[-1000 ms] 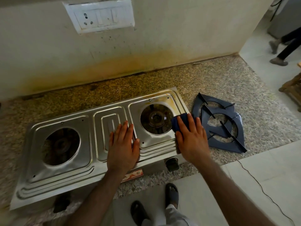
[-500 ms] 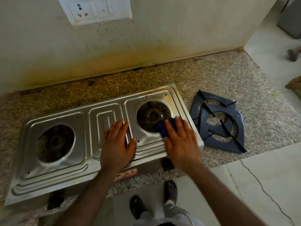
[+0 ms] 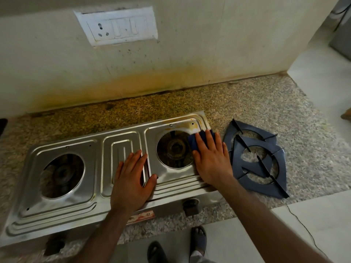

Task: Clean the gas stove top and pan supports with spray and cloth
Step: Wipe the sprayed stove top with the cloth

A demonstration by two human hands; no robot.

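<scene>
Head view, looking down. Steel stove top lies on the speckled worktop, long axis left to right, right end swung toward the wall; near left corner blurred. Right hand flat, fingers straight, pressing a dark blue cloth onto the plate between the right burner opening and the right edge; most of the cloth is hidden under the palm, only its far and left edges show. Yellow-brown staining on the plate just behind the cloth. Left hand spread flat on the ribbed centre panel, holding nothing. Two dark pan supports stacked overlapping on the worktop just right of the stove, off the burners. Front knob in shadow, detail hard to read. Left burner dim inside its opening. Switch plate on the stained wall. Sandalled feet below, partly cut off.
</scene>
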